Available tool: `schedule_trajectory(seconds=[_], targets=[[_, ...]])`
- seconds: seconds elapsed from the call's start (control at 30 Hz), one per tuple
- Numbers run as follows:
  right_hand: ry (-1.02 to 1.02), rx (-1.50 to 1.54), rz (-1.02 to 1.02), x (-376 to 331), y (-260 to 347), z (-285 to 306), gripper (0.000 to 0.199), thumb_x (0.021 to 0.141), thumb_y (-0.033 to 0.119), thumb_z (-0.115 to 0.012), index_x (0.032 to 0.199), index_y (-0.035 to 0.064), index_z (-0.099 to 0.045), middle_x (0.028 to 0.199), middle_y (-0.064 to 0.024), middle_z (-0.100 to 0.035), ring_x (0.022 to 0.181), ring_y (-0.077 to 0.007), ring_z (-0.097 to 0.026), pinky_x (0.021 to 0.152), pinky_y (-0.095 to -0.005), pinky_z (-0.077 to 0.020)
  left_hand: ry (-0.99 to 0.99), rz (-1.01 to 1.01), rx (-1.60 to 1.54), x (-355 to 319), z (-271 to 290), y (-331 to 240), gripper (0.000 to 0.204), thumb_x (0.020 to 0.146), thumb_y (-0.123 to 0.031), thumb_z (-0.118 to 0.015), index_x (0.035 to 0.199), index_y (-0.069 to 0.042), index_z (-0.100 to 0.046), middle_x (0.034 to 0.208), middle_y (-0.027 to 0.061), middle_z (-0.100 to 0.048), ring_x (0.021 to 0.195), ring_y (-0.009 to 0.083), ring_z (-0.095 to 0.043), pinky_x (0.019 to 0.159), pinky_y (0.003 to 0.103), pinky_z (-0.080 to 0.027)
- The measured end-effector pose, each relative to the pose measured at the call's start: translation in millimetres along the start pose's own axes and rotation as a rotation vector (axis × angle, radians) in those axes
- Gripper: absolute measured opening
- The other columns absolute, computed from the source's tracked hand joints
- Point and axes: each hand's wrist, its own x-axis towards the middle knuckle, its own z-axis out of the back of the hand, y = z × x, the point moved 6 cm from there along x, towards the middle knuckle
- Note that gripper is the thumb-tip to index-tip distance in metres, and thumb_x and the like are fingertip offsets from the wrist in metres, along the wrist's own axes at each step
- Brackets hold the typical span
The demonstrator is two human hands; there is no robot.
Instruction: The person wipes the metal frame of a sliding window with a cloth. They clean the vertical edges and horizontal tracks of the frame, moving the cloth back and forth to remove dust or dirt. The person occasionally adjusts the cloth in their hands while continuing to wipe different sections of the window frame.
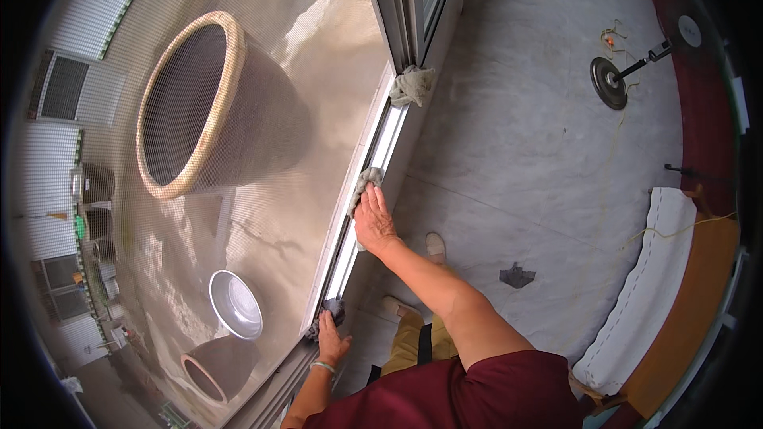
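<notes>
Apparently, a window track point(342, 266) is being wiped. On the near left, a dark cloth point(336, 310) is being touched by the left hand point(331, 343); whether it's being gripped cannot be told. Farther right, a grey cloth point(368, 177) is being pressed onto the track by the right hand point(376, 222), fingers extended, unclenched. Seemingly, even pressure is being called for next. Through mesh point(286, 230) at left, a large pot point(274, 123) and basin point(237, 306) are being seen; rightward, a bunched cloth point(412, 86) on the far track, grey floor point(509, 151), round-based stand point(604, 83), white cushion point(636, 294).
</notes>
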Motion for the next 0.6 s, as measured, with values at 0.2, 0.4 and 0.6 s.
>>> schedule_trajectory(seconds=[0.2, 0.4, 0.6], targets=[[-0.050, 0.029, -0.043, 48, -64, 11, 0.037, 0.090, 0.014, -0.045, 0.117, -0.0055, -0.062, 0.132, -0.0210, -0.053, 0.141, -0.0349, -0.034, 0.122, -0.0437, -0.0134, 0.087, 0.038, -0.139, 6, -2, 18, 0.107, 0.065, -0.016, -0.086, 0.149, 0.003, -0.022, 0.153, 0.0247, -0.027, 0.143, 0.0384, -0.026, 0.119, 0.039, -0.026], [-0.080, -0.062, -0.140, 117, -133, 15, 0.036, 0.090, 0.011, -0.045, 0.118, -0.0064, -0.061, 0.135, -0.0222, -0.051, 0.139, -0.0357, -0.036, 0.121, -0.0439, -0.0169, 0.116, 0.036, -0.133, 3, -2, 19, 0.108, 0.064, -0.017, -0.087, 0.149, 0.002, -0.023, 0.151, 0.0237, -0.027, 0.142, 0.0379, -0.028, 0.118, 0.038, -0.028], [-0.119, -0.102, -0.144, 136, -141, 18, 0.033, 0.087, 0.010, -0.050, 0.113, -0.0061, -0.062, 0.127, -0.0224, -0.054, 0.135, -0.0374, -0.039, 0.119, -0.0470, -0.0213, 0.122, 0.036, -0.154, 3, 0, 21, 0.107, 0.064, -0.018, -0.087, 0.149, 0.003, -0.025, 0.148, 0.0222, -0.029, 0.140, 0.0380, -0.030, 0.117, 0.037, -0.030]])
